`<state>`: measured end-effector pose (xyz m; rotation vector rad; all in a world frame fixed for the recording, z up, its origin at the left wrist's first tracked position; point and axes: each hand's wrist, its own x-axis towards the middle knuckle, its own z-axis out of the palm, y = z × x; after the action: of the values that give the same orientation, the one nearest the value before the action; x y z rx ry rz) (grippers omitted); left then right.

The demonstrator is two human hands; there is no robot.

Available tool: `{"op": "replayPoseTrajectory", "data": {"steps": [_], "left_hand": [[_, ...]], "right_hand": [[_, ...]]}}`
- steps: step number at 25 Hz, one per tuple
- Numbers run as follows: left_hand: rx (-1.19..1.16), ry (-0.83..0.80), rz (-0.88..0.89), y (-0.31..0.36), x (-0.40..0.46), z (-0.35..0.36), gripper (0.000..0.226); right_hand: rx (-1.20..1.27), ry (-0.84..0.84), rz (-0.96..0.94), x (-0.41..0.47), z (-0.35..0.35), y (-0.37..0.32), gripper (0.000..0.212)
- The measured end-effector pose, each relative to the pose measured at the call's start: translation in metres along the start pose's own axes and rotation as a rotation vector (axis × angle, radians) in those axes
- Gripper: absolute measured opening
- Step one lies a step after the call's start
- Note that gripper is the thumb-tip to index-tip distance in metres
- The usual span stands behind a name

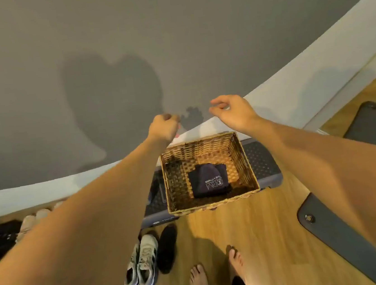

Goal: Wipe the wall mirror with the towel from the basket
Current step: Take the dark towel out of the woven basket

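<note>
Grey wall (168, 26) fills the upper view, with a wooden floor (252, 229) below. On a dark step platform (263, 164) stands the rectangular woven wicker basket (178, 186), and the folded dark navy towel with white print (208, 180) lies inside it, untouched. Both hands hover above the far rim and hold nothing: the left hand (162, 127) has its grip curled closed, the right hand (231, 109) has fingers loosely bent. No mirror is visible. I judge 2 risks — a careless grab could drag the light basket off the platform, or the towel could unfold and fall near the grey sneakers (142, 261).
</note>
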<state>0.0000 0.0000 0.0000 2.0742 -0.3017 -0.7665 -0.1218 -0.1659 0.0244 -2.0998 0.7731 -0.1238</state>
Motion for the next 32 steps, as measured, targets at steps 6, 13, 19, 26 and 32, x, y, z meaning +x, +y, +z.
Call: {"op": "replayPoseTrajectory", "data": {"steps": [6, 13, 19, 26, 32], "left_hand": [[-0.113, -0.061, -0.306, -0.147, 0.097, 0.108, 0.032], [0.004, -0.061, -0.507, -0.295, 0.18, 0.221, 0.018], [0.272, -0.161, -0.514, -0.37, 0.219, 0.277, 0.036], [0.395, 0.035, -0.505, -0.403, 0.238, 0.312, 0.092], [0.241, 0.037, -0.569, -0.385, 0.22, 0.334, 0.072]], "right_hand": [[-0.033, -0.118, 0.174, 0.064, 0.094, 0.151, 0.039], [-0.077, -0.236, 0.286, 0.102, 0.194, 0.336, 0.041], [-0.21, -0.338, 0.378, 0.129, 0.27, 0.438, 0.054], [-0.328, -0.198, 0.398, 0.136, 0.316, 0.467, 0.074], [-0.207, -0.195, 0.421, 0.131, 0.325, 0.453, 0.063]]}}
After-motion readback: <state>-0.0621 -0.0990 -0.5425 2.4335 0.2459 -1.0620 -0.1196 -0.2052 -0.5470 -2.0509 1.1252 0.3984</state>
